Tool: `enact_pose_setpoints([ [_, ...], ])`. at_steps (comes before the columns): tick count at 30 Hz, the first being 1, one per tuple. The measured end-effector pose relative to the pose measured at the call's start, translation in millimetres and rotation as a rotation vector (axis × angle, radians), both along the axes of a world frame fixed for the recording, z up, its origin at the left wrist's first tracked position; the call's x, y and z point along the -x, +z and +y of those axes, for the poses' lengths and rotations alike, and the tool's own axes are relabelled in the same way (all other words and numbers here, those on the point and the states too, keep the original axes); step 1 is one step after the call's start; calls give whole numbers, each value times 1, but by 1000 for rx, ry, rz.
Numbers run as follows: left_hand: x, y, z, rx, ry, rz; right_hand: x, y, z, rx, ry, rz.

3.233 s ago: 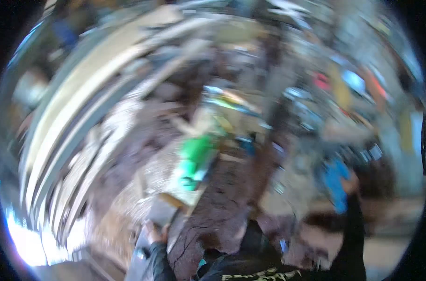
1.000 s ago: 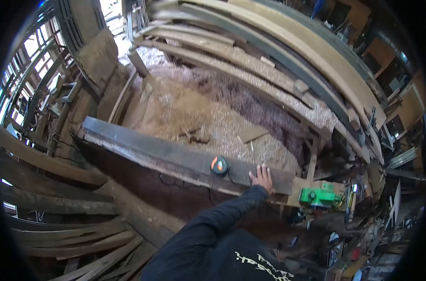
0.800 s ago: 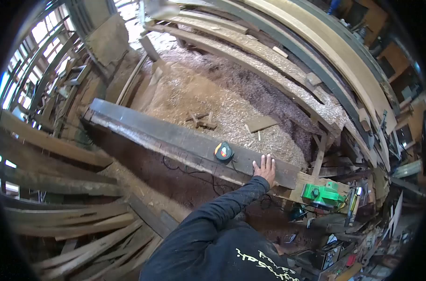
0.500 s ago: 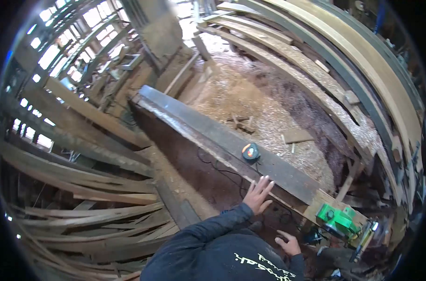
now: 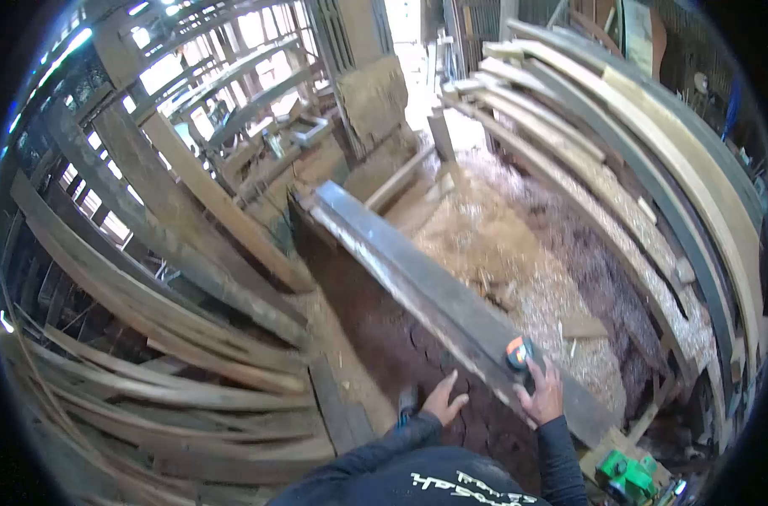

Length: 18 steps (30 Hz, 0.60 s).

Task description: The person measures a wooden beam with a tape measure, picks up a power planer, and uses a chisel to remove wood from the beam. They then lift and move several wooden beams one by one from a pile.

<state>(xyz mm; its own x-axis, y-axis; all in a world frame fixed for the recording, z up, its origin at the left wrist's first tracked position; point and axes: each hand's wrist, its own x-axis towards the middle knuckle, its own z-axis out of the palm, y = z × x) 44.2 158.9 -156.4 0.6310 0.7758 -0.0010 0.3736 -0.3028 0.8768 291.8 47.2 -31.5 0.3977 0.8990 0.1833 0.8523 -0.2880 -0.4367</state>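
Observation:
A dark tape measure (image 5: 517,352) with an orange and white label sits on top of a long wooden beam (image 5: 417,285). My right hand (image 5: 542,395) reaches over the beam's near edge, fingers apart, with its fingertips right at the tape measure's near side. Left of it, my left hand (image 5: 444,400) hangs in front of the beam, thumb and fingers spread, holding nothing. A green power planer (image 5: 627,476) stands at the beam's near right end.
Long boards (image 5: 603,160) are stacked along the right, strewn with shavings. More planks (image 5: 181,384) lean on the left. Sawdust and shavings (image 5: 493,228) cover the floor behind the beam. A dark cable (image 5: 416,333) runs in front of it.
My right hand has come up from beside my body to the tape measure. My left hand has drawn back from the beam's edge. The view has swung leftward and up.

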Motion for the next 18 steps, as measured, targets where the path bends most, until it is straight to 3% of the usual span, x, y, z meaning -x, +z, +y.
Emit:
enact_pose_setpoints([
  [3,13,0,77,41,2,-8,-7,-53,44,124,-66,-116],
  [6,32,-9,161,74,105,-33,-2,-74,68,163,-176,-49],
  [9,49,-6,223,142,178,-27,6,-62,85,218,-289,21],
  [11,47,3,260,389,161,-44,8,-64,96,141,-292,-133],
  [13,34,8,285,430,98,-100,6,-49,114,147,-333,358],
  [14,25,12,291,669,83,-126,6,-44,128,35,-211,465],
  [15,16,14,294,910,64,-148,14,-38,144,-57,-116,439],
  [18,-9,36,288,1229,-49,-204,47,6,196,-156,105,453],
])
